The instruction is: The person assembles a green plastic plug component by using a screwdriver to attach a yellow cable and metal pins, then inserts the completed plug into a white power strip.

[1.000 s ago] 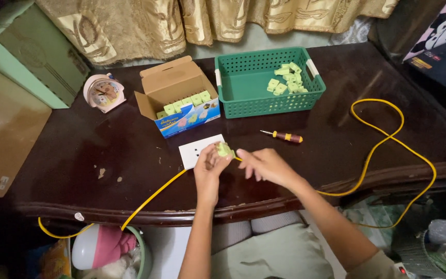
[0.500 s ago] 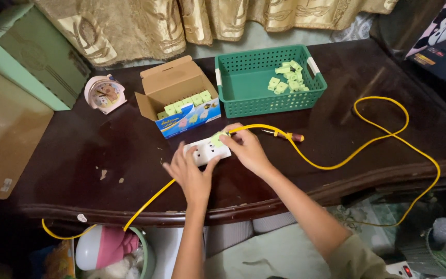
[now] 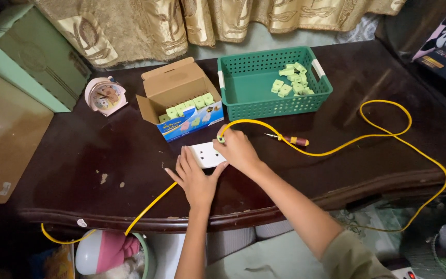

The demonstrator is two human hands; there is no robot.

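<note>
white socket plate [image 3: 206,154] under left hand [image 3: 196,178], right hand [image 3: 238,150] gripping yellow cable [image 3: 336,151]

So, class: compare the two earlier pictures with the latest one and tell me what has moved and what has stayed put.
The white socket block moved up the table, away from the near edge. The right hand now grips a small green piece on the yellow cable at the block's end, and the cable's loop has shifted. The left hand lies flat, steadying the block. Basket, box, clock and screwdriver stayed.
</note>
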